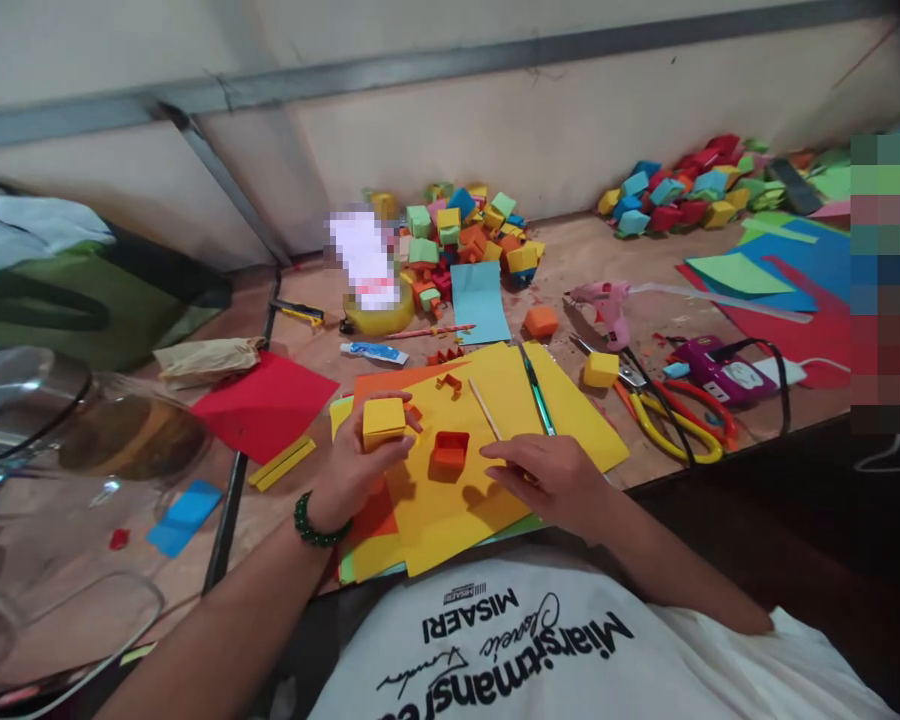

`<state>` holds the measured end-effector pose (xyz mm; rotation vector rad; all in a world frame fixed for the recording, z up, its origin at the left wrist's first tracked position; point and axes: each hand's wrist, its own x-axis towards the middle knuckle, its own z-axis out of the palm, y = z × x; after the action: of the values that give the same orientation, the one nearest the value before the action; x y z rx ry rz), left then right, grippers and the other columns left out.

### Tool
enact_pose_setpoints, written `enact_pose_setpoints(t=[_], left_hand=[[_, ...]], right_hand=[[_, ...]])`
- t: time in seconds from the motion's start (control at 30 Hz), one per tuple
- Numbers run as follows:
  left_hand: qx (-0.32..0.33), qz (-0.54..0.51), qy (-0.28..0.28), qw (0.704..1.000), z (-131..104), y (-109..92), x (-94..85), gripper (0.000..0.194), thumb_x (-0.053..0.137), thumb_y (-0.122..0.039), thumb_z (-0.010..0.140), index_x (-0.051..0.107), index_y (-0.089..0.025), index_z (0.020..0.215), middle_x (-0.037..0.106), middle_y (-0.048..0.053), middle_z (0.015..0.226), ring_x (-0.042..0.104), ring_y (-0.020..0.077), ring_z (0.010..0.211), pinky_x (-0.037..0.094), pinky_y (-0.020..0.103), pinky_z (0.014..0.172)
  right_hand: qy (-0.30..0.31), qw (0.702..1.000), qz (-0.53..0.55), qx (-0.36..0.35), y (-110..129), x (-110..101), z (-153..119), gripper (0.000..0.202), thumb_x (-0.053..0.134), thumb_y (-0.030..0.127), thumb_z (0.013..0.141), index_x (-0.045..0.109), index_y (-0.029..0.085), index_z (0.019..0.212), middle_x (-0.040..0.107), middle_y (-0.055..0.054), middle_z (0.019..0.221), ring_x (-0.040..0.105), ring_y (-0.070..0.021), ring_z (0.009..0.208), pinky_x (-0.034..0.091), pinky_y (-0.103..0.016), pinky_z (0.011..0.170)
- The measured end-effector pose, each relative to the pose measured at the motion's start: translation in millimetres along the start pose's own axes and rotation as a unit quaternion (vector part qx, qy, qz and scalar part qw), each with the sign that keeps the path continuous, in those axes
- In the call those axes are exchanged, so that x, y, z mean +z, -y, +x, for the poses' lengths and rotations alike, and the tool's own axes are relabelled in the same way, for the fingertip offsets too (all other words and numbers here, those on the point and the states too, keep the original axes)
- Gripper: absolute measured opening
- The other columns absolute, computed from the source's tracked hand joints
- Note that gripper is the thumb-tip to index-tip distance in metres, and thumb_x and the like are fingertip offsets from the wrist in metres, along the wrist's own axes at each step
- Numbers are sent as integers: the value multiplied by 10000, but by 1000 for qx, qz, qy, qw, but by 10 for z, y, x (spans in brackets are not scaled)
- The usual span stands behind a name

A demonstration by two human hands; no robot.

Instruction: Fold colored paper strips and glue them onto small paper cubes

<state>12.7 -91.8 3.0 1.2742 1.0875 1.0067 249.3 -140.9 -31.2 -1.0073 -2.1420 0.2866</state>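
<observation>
My left hand (349, 465) is closed around a small yellow paper box (384, 422), thumb along its near side. A bit of orange paper shows beside the box at the fingertips. Over the yellow paper sheets (435, 520), my right hand (551, 480) has its fingers stretched out to the left and slightly apart, with nothing seen in them. Between the hands sits an open orange-red paper box (450, 452). A thin wooden stick (484, 407) lies just beyond the right fingertips, and a green pen-like tool (538, 392) is farther right. A small folded orange strip (450, 384) rests above the box.
Piles of coloured paper boxes (472, 235) stand along the wall. To the right are scissors (675, 425), a pink glue gun (607, 305), a purple power strip (727, 372) and a yellow paper cube (601, 370). At left are a glass jug (150, 410) and red paper (270, 400).
</observation>
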Motion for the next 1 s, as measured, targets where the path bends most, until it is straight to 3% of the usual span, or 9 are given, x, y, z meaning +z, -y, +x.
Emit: enact_pose_setpoints(t=[0.17, 0.4, 0.73, 0.9, 1.0], left_hand=[[4, 27, 23, 999, -7, -12, 50, 407, 763, -253, 640, 609, -183, 1010, 662, 22, 807, 601, 152, 695, 470, 246, 611], [-32, -39, -12, 999, 10, 47, 70, 426, 744, -275, 637, 623, -161, 1030, 636, 19, 819, 509, 99, 596, 425, 220, 535], [21, 154, 17, 988, -49, -26, 181, 420, 759, -296, 662, 588, -185, 1029, 658, 49, 876, 637, 193, 799, 516, 280, 691], [47, 226, 22, 973, -25, -66, 190, 387, 747, -325, 662, 583, -191, 986, 665, 60, 898, 646, 206, 793, 519, 295, 688], [57, 250, 42, 966, -1, -104, 197, 385, 744, -326, 670, 577, -195, 991, 675, 57, 898, 655, 203, 769, 519, 286, 666]], right_hand=[[-15, 1000, -24, -4, -28, -20, -46, 172, 469, 232, 975, 621, 153, 964, 720, -37, 765, 657, -112, 639, 457, -214, 555], [6, 1000, -1, 8, -91, 54, -81, 203, 449, 226, 975, 636, 145, 967, 710, -42, 753, 653, -121, 637, 447, -222, 548], [12, 1000, 7, 18, -91, -7, -112, 216, 442, 243, 978, 638, 152, 973, 678, -36, 747, 612, -115, 640, 426, -215, 559], [29, 996, -41, 75, -186, -226, -198, 211, 450, 202, 969, 653, 171, 1018, 654, -50, 832, 616, -117, 714, 447, -214, 621], [58, 993, -90, 53, -183, -339, -198, 273, 426, 106, 946, 653, 203, 1065, 645, -47, 885, 613, -118, 738, 422, -210, 592]])
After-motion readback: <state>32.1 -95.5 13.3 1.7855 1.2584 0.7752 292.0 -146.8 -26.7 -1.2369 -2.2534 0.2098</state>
